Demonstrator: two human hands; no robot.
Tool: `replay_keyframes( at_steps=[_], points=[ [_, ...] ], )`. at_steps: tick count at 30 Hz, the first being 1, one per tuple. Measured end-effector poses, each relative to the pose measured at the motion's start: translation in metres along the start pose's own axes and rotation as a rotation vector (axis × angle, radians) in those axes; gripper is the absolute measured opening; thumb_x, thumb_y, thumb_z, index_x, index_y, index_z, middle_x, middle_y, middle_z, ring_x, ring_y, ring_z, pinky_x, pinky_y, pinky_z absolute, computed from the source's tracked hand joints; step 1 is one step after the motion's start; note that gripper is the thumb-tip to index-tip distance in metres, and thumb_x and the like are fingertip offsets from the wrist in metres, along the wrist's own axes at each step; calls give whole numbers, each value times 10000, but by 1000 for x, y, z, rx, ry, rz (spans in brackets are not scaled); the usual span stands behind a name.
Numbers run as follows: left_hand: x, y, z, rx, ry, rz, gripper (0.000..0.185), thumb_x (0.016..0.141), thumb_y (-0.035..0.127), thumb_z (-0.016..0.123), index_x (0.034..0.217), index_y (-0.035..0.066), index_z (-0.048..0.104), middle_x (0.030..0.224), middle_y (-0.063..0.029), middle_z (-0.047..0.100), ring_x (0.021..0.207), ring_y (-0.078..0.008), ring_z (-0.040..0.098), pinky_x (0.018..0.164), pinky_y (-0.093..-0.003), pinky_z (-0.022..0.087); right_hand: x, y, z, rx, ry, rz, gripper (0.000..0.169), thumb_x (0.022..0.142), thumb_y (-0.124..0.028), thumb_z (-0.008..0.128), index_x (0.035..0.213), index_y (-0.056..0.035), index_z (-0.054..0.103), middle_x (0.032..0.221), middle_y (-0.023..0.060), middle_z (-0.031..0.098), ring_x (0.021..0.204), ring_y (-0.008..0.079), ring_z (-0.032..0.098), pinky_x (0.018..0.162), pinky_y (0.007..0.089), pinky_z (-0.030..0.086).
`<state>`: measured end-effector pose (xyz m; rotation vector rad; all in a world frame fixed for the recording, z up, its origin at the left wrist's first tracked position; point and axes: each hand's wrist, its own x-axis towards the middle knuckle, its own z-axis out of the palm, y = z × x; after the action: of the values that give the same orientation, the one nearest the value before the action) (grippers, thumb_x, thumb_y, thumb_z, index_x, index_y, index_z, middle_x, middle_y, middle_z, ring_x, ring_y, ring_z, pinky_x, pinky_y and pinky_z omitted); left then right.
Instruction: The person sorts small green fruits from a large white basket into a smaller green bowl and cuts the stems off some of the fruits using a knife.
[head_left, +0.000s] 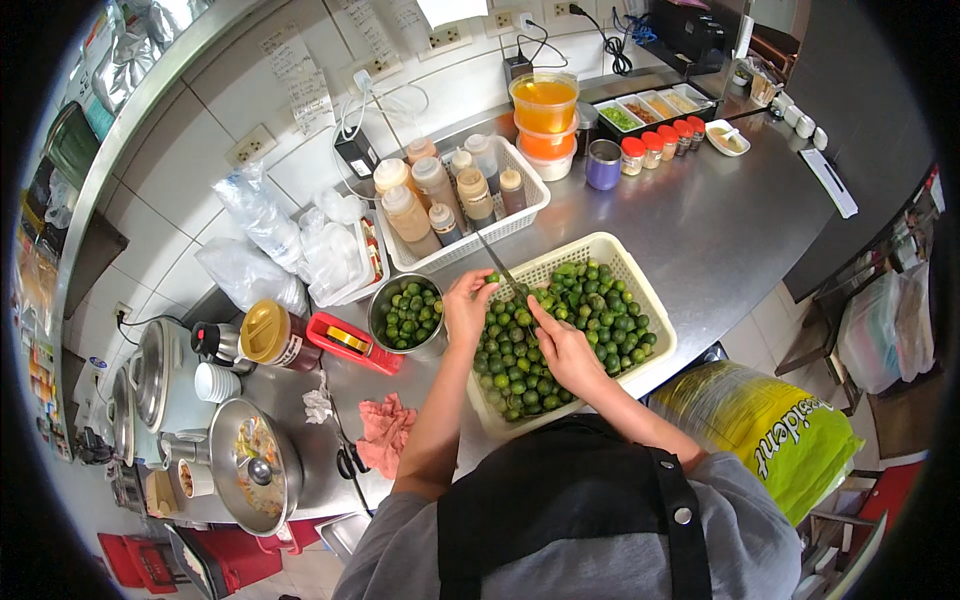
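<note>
My left hand (469, 306) pinches a small green citrus fruit (492, 277) between thumb and fingertips, over the left edge of a cream plastic basket (646, 289). My right hand (564, 349) grips a knife (496, 259); its long blade points up and to the left, close beside the held fruit. Most of the knife's handle is hidden under the right hand. Many green citrus fruits (600, 319) fill the basket, with a few leaves among them. Left of my left hand stands a round metal container (407, 346) with more of the same fruits inside.
Behind stands a white basket (450, 259) of squeeze bottles. At left lie a red tape dispenser (352, 343), a pink cloth (386, 431), scissors (349, 459) and a metal bowl (292, 480). A purple cup (603, 165) and red-capped jars (632, 155) stand at the back; a yellow-green sack (757, 427) is at right.
</note>
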<state>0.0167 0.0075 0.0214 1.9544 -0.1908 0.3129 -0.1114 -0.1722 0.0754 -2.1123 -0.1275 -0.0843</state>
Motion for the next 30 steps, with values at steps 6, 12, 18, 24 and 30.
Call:
replay_keyframes(
  at_steps=[6, 12, 18, 24, 30],
  points=[
    [-2, 13, 2, -8, 24, 178, 183, 839, -32, 746, 1020, -15, 721, 1009, -102, 681, 843, -211, 722, 736, -312, 579, -2, -3, -2, -23, -29, 8, 531, 1012, -90, 528, 1532, -110, 423, 1063, 309, 661, 962, 477, 633, 858, 487, 503],
    [-2, 12, 1, 33, 27, 153, 205, 807, -43, 774, 1004, -16, 723, 953, -107, 659, 812, -210, 706, 719, -310, 561, -4, -11, -8, -41, -53, 5, 543, 1000, -66, 536, 1530, -104, 427, 1051, 314, 660, 938, 470, 641, 834, 478, 510],
    [-1, 16, 0, 57, 14, 128, 189, 805, -59, 768, 984, -38, 713, 928, -108, 649, 806, -209, 712, 707, -301, 555, 0, -5, -5, -42, -15, -63, 548, 978, -68, 549, 1516, -88, 447, 799, 315, 628, 746, 482, 637, 727, 533, 509],
    [0, 8, 0, -2, 1, 91, 192, 812, -74, 759, 992, -33, 705, 935, -99, 658, 838, -197, 728, 720, -294, 565, 23, -11, -1, -58, -43, -92, 548, 958, -34, 541, 1497, -15, 443, 781, 328, 635, 729, 487, 653, 708, 536, 516],
    [0, 10, 0, -22, 6, 75, 181, 819, -79, 751, 986, -37, 698, 949, -96, 662, 850, -198, 730, 748, -298, 579, 48, -3, 11, -35, -47, -92, 556, 951, -35, 544, 1495, -4, 436, 776, 338, 632, 740, 486, 660, 707, 541, 522]
  ],
)
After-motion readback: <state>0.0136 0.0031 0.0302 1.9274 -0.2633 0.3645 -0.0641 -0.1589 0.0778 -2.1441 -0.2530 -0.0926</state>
